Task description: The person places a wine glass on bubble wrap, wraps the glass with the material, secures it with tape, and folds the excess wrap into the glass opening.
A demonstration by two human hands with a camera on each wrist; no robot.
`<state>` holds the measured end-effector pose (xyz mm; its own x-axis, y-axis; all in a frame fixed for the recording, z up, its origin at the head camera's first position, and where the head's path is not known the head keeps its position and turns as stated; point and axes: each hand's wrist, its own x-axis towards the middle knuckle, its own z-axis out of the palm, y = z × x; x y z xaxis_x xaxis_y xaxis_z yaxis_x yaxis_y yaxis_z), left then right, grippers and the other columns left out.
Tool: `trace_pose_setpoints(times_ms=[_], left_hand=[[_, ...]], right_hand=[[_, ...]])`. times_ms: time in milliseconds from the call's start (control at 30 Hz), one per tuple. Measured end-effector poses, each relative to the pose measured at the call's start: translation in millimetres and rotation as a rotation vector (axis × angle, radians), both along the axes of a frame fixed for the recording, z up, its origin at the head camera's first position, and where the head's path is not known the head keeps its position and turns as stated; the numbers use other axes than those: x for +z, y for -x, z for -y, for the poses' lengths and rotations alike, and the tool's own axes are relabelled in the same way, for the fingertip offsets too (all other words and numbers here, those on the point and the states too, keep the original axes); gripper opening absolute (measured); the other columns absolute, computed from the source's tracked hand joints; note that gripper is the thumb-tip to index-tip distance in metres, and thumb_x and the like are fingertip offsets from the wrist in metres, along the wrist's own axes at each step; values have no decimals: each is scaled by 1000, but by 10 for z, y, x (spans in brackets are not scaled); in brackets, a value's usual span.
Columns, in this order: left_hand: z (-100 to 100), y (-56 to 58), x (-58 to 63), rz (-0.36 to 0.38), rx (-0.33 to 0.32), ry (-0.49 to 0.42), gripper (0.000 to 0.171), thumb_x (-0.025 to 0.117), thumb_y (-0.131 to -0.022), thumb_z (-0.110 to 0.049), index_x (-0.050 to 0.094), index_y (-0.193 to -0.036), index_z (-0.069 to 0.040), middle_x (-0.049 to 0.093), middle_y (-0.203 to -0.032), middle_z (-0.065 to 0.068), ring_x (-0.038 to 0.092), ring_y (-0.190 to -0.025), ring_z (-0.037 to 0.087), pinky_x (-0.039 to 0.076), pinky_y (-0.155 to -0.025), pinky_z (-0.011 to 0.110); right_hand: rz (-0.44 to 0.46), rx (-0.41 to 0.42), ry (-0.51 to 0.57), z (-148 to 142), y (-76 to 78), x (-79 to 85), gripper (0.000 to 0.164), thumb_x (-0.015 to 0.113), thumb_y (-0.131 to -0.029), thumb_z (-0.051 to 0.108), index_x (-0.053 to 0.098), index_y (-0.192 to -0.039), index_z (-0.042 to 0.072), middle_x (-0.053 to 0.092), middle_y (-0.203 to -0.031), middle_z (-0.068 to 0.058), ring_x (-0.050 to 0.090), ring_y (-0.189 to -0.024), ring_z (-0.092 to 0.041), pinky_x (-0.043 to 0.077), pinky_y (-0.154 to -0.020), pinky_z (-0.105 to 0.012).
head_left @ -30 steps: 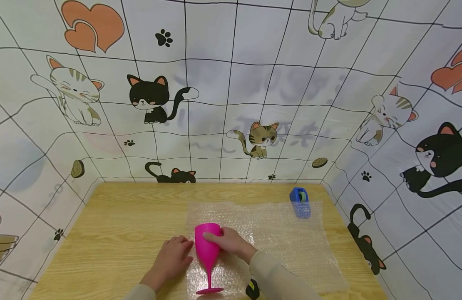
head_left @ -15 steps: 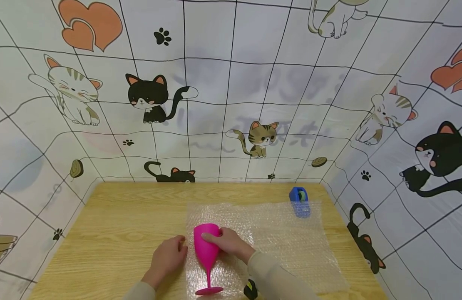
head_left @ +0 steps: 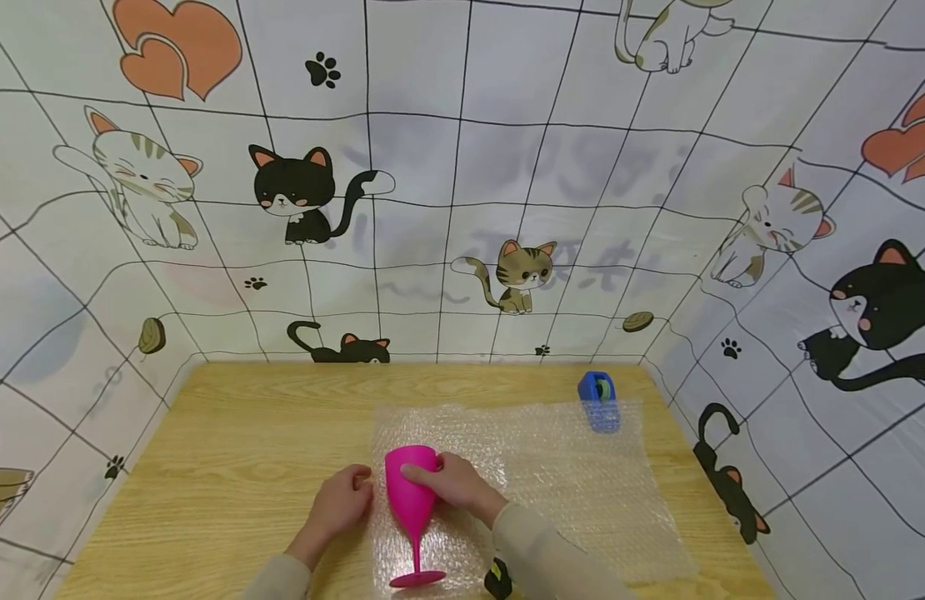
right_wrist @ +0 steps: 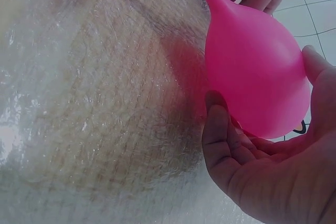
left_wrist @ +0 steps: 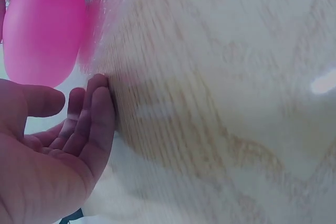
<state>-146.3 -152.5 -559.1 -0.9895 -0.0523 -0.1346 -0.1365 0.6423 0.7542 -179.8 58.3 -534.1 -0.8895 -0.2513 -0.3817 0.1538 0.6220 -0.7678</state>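
A bright pink plastic wine glass (head_left: 411,487) is held over the bubble wrap (head_left: 560,492), its rim pointing away and its foot towards the person. My right hand (head_left: 462,483) grips the bowl from the right, thumb on the near side and fingers curled round the other, as the right wrist view also shows. Beside the wrap's left edge rests my left hand (head_left: 342,500), fingers loosely bent and thumb apart from them. The left wrist view shows nothing between that thumb and the fingers (left_wrist: 100,124); the fingertips are close to the wrap's edge, and whether they touch it I cannot tell.
A blue tape dispenser (head_left: 597,387) stands at the back right, its front part under the wrap. A small black thing with a yellow mark (head_left: 497,579) is by the right forearm. Wood-grain table (head_left: 267,425) extends left; cat-print cloth walls (head_left: 417,183) surround it.
My left hand has drawn slightly back from the glass, its fingers more bent than before. The right hand keeps its grip, and the glass has barely shifted.
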Motion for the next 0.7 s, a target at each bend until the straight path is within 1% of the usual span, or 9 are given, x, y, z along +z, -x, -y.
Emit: trace_pose_setpoints(times_ms=[67, 167, 233, 300, 467, 567, 700], left_hand=[[-8, 0, -9, 8, 18, -41, 34, 55, -90, -9, 61, -120, 6, 63, -73, 2, 53, -59, 10, 43, -56, 25], [-27, -3, -24, 30, 41, -139, 35, 55, -90, -6, 58, -122, 9, 64, -72, 5, 57, -58, 12, 47, -55, 25], [-46, -3, -25, 56, 49, -207, 34, 54, -92, -5, 57, -123, 10, 63, -69, 7, 57, -55, 14, 49, -53, 26], [-64, 1, -27, 76, 53, -253, 33, 53, -94, -4, 56, -123, 10, 62, -70, 8, 57, -55, 14, 49, -51, 27], [-98, 17, -44, 99, 53, -323, 32, 48, -96, -3, 56, -125, 10, 63, -74, 9, 55, -56, 15, 49, -51, 29], [-117, 32, -68, 96, 53, -348, 33, 47, -97, -3, 56, -126, 10, 64, -77, 10, 55, -58, 15, 50, -52, 29], [-136, 42, -45, 95, 52, -359, 33, 47, -98, -4, 56, -126, 10, 63, -78, 10, 56, -59, 16, 50, -54, 30]], right_hand=[[2, -2, -5, -2, 3, 0, 81, 62, -81, 68, 57, -123, -1, 66, -106, -10, 63, -96, -23, 54, -82, -44], [2, -4, -4, -3, 5, -8, 80, 62, -81, 68, 57, -122, -1, 66, -106, -10, 62, -95, -23, 54, -82, -44], [0, -4, -5, -4, 4, -14, 79, 62, -81, 67, 58, -121, 0, 66, -105, -10, 62, -94, -23, 54, -81, -43], [1, -8, 2, -4, 4, -17, 79, 63, -81, 67, 58, -121, -1, 66, -104, -10, 62, -94, -22, 54, -80, -43], [12, -21, 23, -1, 5, -41, 84, 64, -79, 69, 56, -124, -2, 66, -105, -11, 63, -94, -23, 55, -80, -42], [12, -26, 29, 0, 8, -58, 84, 64, -79, 68, 56, -124, -3, 66, -106, -12, 63, -94, -23, 55, -81, -43], [11, -29, 28, 9, 13, -63, 85, 64, -79, 68, 55, -125, -4, 66, -108, -12, 63, -96, -24, 55, -83, -45]])
